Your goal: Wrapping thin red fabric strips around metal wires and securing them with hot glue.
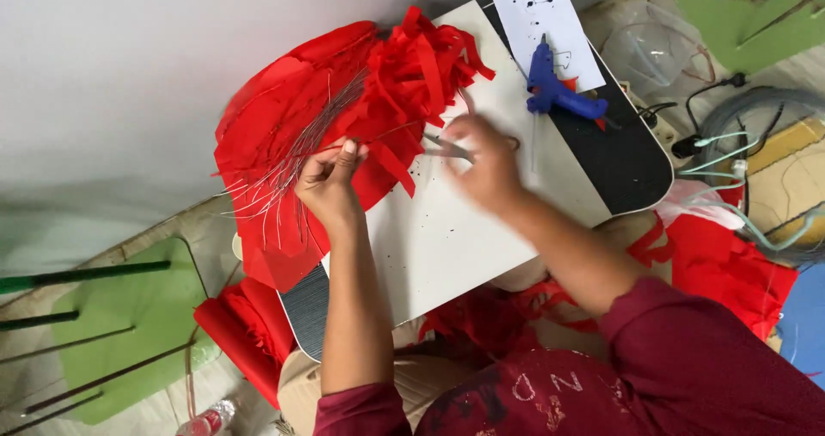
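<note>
Two hands over white board (447, 238) | left hand (329, 178) fingers pinch wire (378, 135) | right hand (485, 165) grips scissors (449, 148)

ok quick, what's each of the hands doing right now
Left hand: closed, pinching a thin wire beside the red paper strips.
Right hand: closed on scissors, blurred.

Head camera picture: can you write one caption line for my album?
Left hand pinches thin wire by red paper strips; right hand, blurred, holds a metal tool over a white board.
</note>
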